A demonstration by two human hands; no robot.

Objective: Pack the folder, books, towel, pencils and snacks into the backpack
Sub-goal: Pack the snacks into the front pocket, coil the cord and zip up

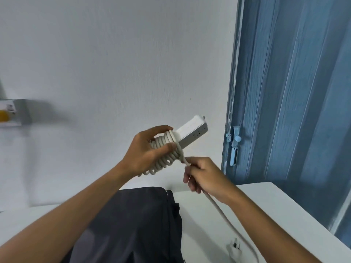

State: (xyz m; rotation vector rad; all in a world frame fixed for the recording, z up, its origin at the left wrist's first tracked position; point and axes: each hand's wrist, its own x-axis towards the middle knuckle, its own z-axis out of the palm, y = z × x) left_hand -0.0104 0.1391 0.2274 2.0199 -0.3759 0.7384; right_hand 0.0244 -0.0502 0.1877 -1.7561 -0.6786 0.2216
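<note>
- Head view: I'm seeing the left hand (pixel 147 150) clamped round a white power strip (pixel 191 132) with its cable (pixel 218 207) coiled on it, while the right hand (pixel 204 177) pinches the loose run – so this looks like tidying, not packing yet.
- The dark backpack (pixel 133 224) lies on the white table (pixel 275 205) under my arms; the plug (pixel 234 247) rests just beside it.
- Next, I'd guess: finish the wraps, keep tension.
- No folder, books, towel, pencils or snacks in sight – no readable writing either.
</note>
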